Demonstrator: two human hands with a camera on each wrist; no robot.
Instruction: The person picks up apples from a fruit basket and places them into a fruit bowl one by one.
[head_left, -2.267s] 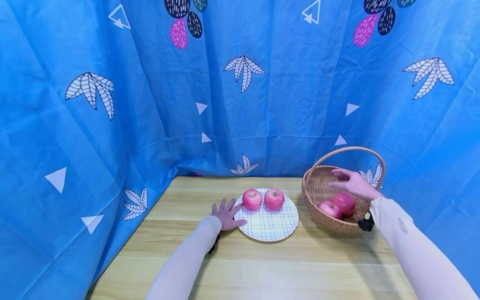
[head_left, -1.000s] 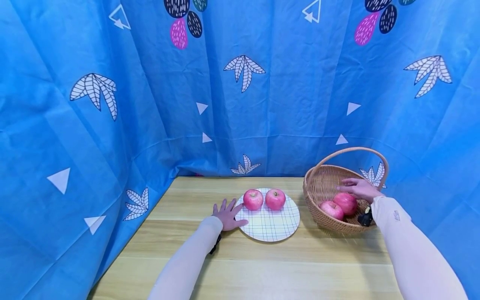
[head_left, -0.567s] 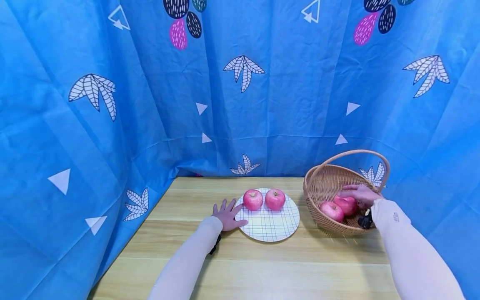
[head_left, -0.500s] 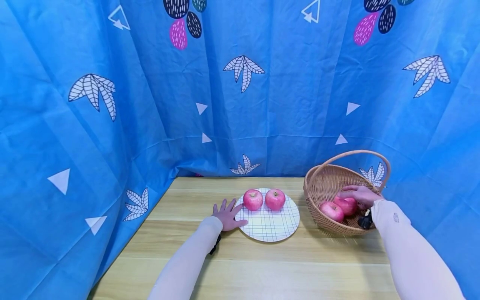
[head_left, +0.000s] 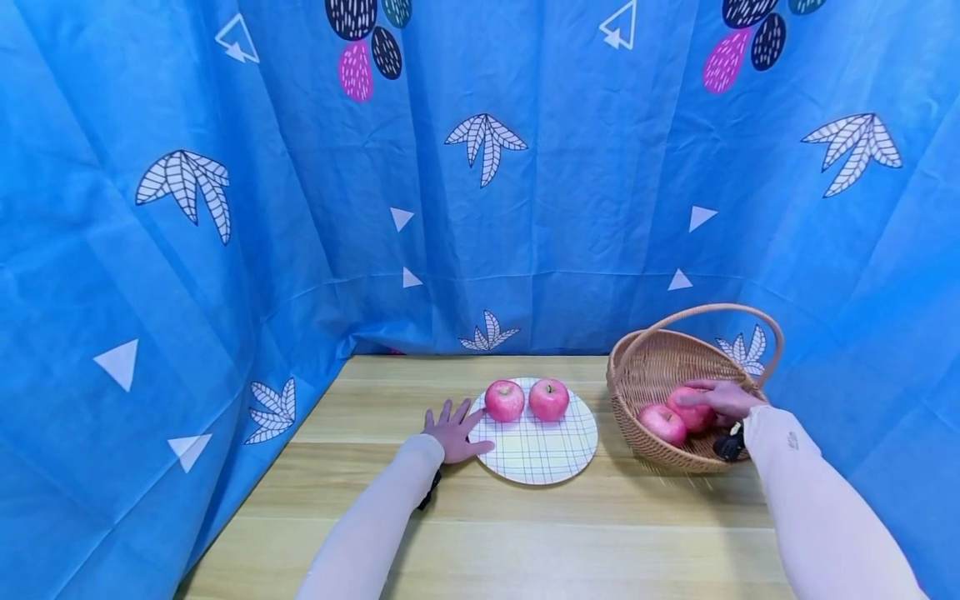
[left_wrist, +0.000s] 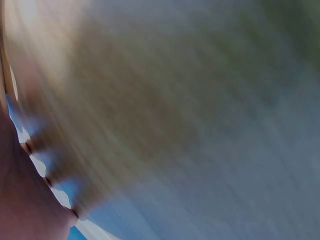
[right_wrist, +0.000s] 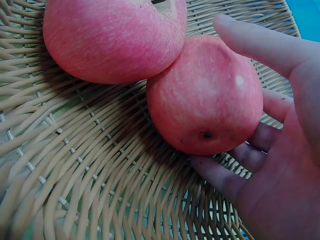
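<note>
My left hand (head_left: 450,437) lies flat on the table at the left edge of a round white plate (head_left: 540,454) with a grid pattern, its fingers spread. Two red apples, a left one (head_left: 504,401) and a right one (head_left: 548,400), sit on the plate's far half. On the right, my right hand (head_left: 723,402) reaches into a wicker basket (head_left: 660,457) and holds an apple (right_wrist: 205,95), thumb on one side and fingers curled round the other. A second apple (right_wrist: 112,37) in the basket touches it. The left wrist view is mostly a blurred close table surface.
The basket's arched handle (head_left: 712,307) rises over the right forearm's side. A wooden table (head_left: 570,542) bears everything, with blue patterned curtains (head_left: 480,233) behind it and on both sides.
My right hand has sunk from above the basket's apples, down and round the farther-right one. The basket handle has shifted slightly. My left hand has stayed by the plate.
</note>
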